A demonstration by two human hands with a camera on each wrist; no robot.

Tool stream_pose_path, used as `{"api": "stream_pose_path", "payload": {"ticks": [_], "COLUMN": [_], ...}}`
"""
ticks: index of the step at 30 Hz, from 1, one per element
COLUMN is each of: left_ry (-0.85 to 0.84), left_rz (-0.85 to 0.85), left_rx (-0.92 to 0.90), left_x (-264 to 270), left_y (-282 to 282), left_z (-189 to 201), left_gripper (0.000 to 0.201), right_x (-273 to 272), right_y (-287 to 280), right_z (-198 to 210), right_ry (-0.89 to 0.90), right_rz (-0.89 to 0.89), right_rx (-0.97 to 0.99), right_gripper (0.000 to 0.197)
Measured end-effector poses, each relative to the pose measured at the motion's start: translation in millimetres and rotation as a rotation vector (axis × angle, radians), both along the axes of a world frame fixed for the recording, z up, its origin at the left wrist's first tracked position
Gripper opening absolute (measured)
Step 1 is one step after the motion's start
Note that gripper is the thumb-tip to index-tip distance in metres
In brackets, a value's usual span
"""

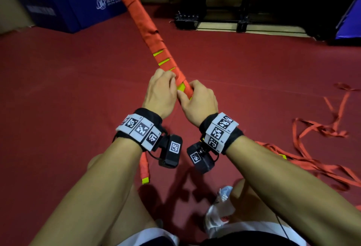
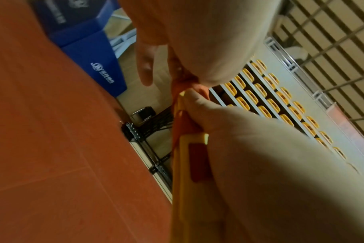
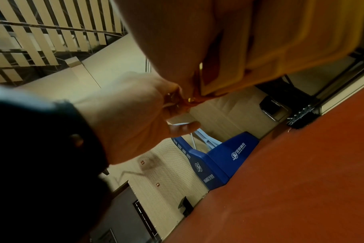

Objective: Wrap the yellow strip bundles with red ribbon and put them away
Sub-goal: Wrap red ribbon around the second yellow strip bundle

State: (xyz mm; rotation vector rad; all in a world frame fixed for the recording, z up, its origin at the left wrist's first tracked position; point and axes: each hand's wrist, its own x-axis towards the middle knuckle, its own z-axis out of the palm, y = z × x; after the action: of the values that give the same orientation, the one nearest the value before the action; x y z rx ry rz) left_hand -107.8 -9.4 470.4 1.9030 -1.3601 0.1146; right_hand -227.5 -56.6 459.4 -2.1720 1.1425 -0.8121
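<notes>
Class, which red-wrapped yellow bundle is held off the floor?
The long bundle slanting up-left, held by the left hand and right hand; the other bundle lies on the floor below the left forearm.

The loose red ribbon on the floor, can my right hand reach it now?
Not freely, it seems: the right hand grips the wrapped bundle at its near end. Nothing covers the loose ribbon, so once it lets go, probably yes.

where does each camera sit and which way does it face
Head: head-mounted, facing forward-down at the long yellow strip bundle wrapped in red ribbon; forearms, left hand, right hand show.
Left wrist: on that wrist, facing along the hand at the bundle; both hands show.
Right wrist: the same, mirrored.
Both wrist views share the blue padded block.
</notes>
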Motion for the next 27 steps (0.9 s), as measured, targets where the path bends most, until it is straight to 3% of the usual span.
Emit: {"api": "stream_pose_path", "payload": {"ticks": [8,10,13,18,24,27], "left_ry": [0.179,0.142,-0.044,-0.182,0.019,0.113], "left_rz": [-0.021,-0.020,-0.041,0.059,0.036,0.030], "left_rx": [-0.134,-0.136,-0.118,0.008,0.289,0.364], "left_x": [-2,1,1,-8,1,0], "left_y": [5,9,11,9,-3,-8], "left_z": [4,3,-5,-6,15,20], "left_gripper": [0.024,0.021,0.017,0.016,0.028,0.022], "right_x": [-6,-6,-5,-2,-2,-2], "right_y": [-3,-3,-3,-3,-3,-4], "right_z": [-1,-2,-2,-4,-4,-3], "right_ry": [0.014,0.016,0.022,0.046,0.057,0.063], "right_rz": [0.013,0.015,0.014,0.015,-0.012,-0.028], "right_rx": [-0.022,-0.029,-0.043,-0.034,0.034,0.044], "right_gripper": [0.029,0.035,0.037,0.032,0.030,0.029]}}
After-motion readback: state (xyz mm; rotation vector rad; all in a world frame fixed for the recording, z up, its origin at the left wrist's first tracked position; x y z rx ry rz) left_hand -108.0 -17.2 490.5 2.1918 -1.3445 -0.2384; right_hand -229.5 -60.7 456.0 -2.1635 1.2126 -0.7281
